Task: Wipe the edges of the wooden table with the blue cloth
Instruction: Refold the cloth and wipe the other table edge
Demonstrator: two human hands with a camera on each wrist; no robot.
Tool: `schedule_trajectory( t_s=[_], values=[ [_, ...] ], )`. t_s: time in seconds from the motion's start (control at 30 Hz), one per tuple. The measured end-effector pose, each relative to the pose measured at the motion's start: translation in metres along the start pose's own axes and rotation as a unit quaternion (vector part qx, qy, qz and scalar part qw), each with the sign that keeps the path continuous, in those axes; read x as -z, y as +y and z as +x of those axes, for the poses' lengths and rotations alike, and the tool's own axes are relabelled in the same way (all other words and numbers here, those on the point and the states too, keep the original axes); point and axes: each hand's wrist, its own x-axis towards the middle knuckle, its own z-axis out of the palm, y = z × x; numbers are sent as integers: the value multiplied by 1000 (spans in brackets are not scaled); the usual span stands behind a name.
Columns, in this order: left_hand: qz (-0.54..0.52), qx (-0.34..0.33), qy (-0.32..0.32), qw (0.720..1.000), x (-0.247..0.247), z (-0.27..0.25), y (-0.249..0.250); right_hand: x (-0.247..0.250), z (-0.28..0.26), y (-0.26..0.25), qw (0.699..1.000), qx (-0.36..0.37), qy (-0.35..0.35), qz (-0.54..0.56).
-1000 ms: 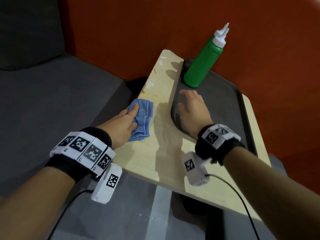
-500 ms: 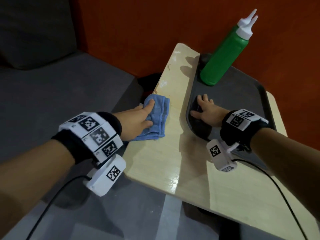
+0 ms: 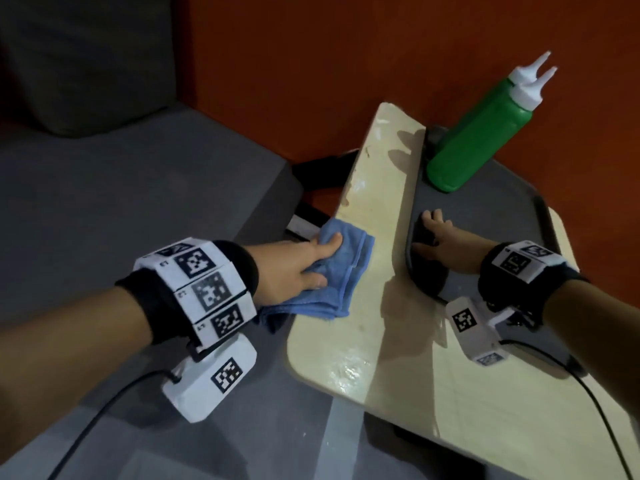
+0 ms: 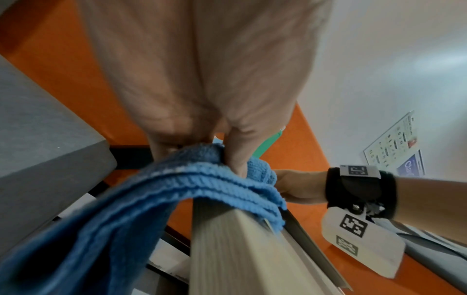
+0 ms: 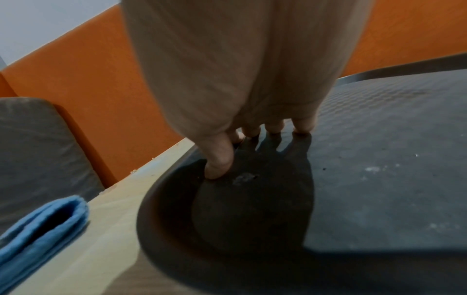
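Note:
A folded blue cloth (image 3: pixel 332 275) is draped over the left edge of the pale wooden table (image 3: pixel 374 188). My left hand (image 3: pixel 298 268) grips it there, thumb on top and fingers wrapped down over the edge. In the left wrist view the blue cloth (image 4: pixel 192 179) hangs over the table edge (image 4: pixel 227 245) with my thumb (image 4: pixel 237 159) pressing into it. My right hand (image 3: pixel 440 237) rests flat, fingers spread, inside the dark tray (image 3: pixel 485 209). The right wrist view shows its fingertips (image 5: pixel 300 125) on the tray (image 5: pixel 379 179) and the blue cloth (image 5: pixel 43 229) at lower left.
A green squeeze bottle (image 3: pixel 481 133) with white nozzles stands at the tray's far corner. An orange wall (image 3: pixel 346 64) runs behind the table. A grey cushioned seat (image 3: pixel 121 209) lies to the left, below the table edge. Wrist camera cables hang under both arms.
My left hand has slid the cloth from the tabletop out over the left edge, and it now wraps the edge. My right hand stays on the tray.

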Motion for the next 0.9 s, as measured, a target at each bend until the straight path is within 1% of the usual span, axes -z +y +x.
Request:
schedule_trajectory(
  t_s=[0.1,0.2,0.27,0.3,0.4,0.43,0.47,0.57,0.67,0.73,0.9],
  values=[
    [18,-5,-20,1000,13,13,4,0,-1,-1,1000,-6,-2,19],
    [28,-15,10,999,21,27,6,3,0,-3,999,-13,-13,37],
    [20,-16,4,1000,23,34,2,7,2,-4,998,-17,-13,52],
    [8,-20,7,1000,23,36,-1,9,4,-5,998,-19,1,67],
    [-55,-41,17,997,26,40,-6,11,12,-10,985,-35,83,150],
    [-62,-46,18,997,27,42,-7,9,15,-12,981,-33,100,161],
    [-62,-51,18,997,29,44,-8,6,18,-14,980,-30,103,165],
    [-60,-66,29,996,26,45,-10,-3,23,-16,983,-31,73,164],
    [-91,-100,57,989,14,38,-13,-3,27,-13,983,-39,54,174],
    [-98,-114,64,986,7,33,-16,-2,27,-15,981,-44,45,182],
    [-60,-112,60,990,10,43,-16,3,26,-18,979,-54,30,195]
  ],
)
